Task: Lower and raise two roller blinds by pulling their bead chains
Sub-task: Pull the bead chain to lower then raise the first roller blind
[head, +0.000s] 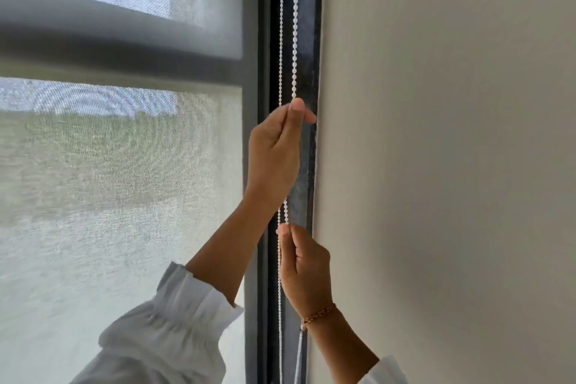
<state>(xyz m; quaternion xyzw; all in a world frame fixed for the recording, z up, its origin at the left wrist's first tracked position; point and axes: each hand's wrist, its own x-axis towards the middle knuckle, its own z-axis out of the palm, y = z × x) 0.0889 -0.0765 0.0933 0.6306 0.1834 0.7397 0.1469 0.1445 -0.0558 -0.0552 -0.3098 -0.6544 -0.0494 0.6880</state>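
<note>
A white bead chain (294, 40) hangs in two strands along the dark window frame (252, 103) at the right of the window. My left hand (276, 150) is raised and pinches the right-hand strand between thumb and fingers. Lower down, my right hand (307, 271) pinches the same strand just below. The thinner left strand (281, 25) runs free behind both hands. A sheer grey mesh roller blind (124, 165) covers the window to the left, reaching below the view's lower edge.
A plain beige wall (436, 165) fills the right half, close beside the chain. A grey horizontal window bar (109, 40) shows through the blind. My white sleeves sit at the bottom, with a bracelet (318, 313) on my right wrist.
</note>
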